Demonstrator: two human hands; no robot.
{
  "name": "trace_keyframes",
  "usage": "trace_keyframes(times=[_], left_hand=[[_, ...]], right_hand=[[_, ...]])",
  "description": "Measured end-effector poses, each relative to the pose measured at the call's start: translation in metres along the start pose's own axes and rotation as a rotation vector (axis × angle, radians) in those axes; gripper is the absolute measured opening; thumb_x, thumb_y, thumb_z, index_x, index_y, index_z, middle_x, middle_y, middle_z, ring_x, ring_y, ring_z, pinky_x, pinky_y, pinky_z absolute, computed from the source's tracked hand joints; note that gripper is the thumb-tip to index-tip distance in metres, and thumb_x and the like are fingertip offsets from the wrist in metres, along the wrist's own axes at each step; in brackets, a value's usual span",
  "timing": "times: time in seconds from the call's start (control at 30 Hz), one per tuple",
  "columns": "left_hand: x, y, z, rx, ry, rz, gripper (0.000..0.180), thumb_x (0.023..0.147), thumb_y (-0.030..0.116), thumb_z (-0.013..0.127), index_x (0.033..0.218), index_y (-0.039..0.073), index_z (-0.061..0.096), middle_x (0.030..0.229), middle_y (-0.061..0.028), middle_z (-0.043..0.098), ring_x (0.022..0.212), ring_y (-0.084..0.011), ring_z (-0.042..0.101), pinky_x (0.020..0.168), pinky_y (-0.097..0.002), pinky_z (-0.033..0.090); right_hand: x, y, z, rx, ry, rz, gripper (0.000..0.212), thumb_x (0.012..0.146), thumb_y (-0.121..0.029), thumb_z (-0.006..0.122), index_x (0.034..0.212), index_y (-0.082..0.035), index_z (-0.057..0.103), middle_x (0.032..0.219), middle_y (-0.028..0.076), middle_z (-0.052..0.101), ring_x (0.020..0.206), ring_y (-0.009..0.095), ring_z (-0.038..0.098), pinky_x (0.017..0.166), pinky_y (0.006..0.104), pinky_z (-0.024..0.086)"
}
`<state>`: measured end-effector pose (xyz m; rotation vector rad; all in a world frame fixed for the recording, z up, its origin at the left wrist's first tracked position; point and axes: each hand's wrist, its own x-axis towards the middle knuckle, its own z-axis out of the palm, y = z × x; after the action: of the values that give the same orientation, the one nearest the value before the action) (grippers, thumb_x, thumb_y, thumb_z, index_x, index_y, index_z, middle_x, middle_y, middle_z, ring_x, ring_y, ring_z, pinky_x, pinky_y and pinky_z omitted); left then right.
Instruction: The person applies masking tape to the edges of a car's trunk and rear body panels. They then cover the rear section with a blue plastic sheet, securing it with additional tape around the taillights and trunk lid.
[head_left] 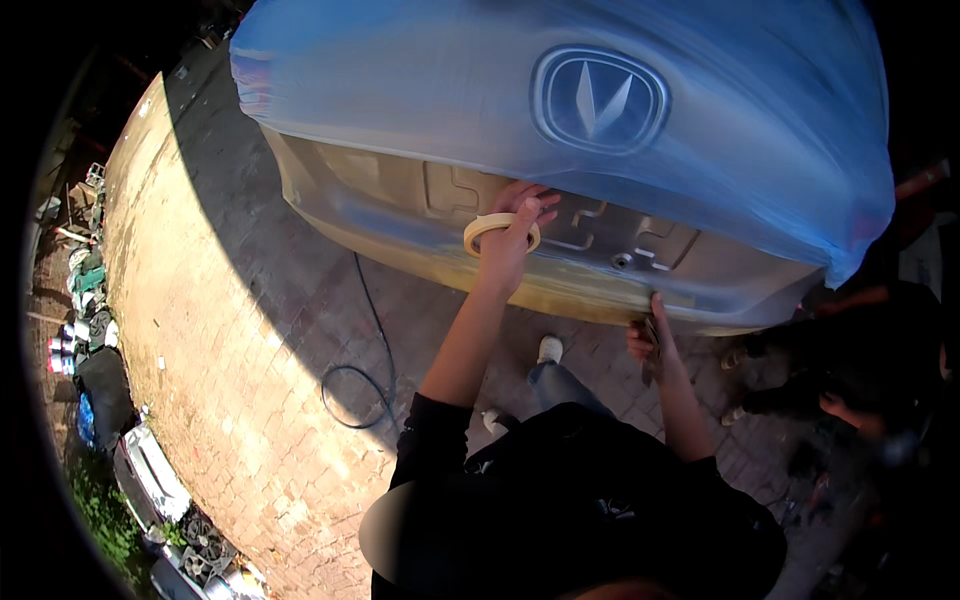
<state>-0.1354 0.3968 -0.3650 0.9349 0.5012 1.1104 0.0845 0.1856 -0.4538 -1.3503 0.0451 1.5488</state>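
A tan-coloured car trunk lid (375, 185), or a similar body panel, stands before me, its upper part draped in thin blue plastic film (420, 85). My left hand (515, 232) is at the film's lower edge, fingertips by the panel's recess. It carries a cream roll of masking tape (484, 227); how the roll sits against the palm is partly hidden. At the panel's lower edge, further right, my right hand (652, 342) is closed around a slim dark object (650, 350), too small to name. Its thumb points up against the edge.
A dark hose (372, 345) loops on the brick paving (250, 400) at left. Car parts and scrap (150, 470) line the far left edge. On the right, in shadow, is another person in dark clothes (860, 350), close to the panel's corner.
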Motion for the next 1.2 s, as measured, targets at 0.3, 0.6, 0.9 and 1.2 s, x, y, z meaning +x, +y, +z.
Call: trace_keyframes(times=[0.3,0.6,0.9,1.2], left_hand=[[0.014,-0.010,-0.018,-0.218,-0.032,-0.122,0.053,0.096,0.012,0.059,0.143,0.001,0.039,0.141,-0.0141,0.051,0.131,-0.0290,0.049,0.111,-0.0420,0.040],[0.029,-0.023,-0.011,-0.656,0.018,-0.317,0.053,0.088,-0.003,0.050,0.140,0.002,0.040,0.145,-0.0115,0.043,0.140,-0.0263,0.037,0.122,-0.0417,0.025],[0.038,-0.048,-0.026,-0.647,0.022,-0.388,0.045,0.089,-0.003,0.048,0.133,0.003,0.043,0.140,-0.0100,0.046,0.135,-0.0260,0.043,0.120,-0.0421,0.028],[0.061,-0.088,-0.025,-0.665,0.204,-0.421,0.050,0.087,-0.008,0.045,0.135,0.005,0.045,0.138,-0.0087,0.052,0.132,-0.0236,0.047,0.117,-0.0391,0.034]], right_hand=[[0.001,-0.028,0.006,-0.149,-0.142,0.051,0.058,0.095,-0.066,0.049,0.073,-0.012,0.051,0.054,-0.004,0.039,0.043,0.006,0.032,0.044,0.0233,0.025],[0.045,-0.017,-0.002,-0.075,0.072,-0.018,0.061,0.083,-0.073,0.062,0.082,-0.012,0.053,0.060,-0.002,0.043,0.044,0.007,0.032,0.044,0.0244,0.026],[0.047,-0.021,0.016,-0.066,0.078,-0.098,0.052,0.089,-0.063,0.064,0.091,-0.011,0.058,0.064,-0.005,0.038,0.050,0.005,0.033,0.048,0.0223,0.025],[0.078,-0.037,-0.003,-0.036,0.119,-0.025,0.046,0.088,-0.056,0.069,0.096,-0.012,0.061,0.073,-0.007,0.051,0.056,0.005,0.040,0.051,0.0196,0.027]])
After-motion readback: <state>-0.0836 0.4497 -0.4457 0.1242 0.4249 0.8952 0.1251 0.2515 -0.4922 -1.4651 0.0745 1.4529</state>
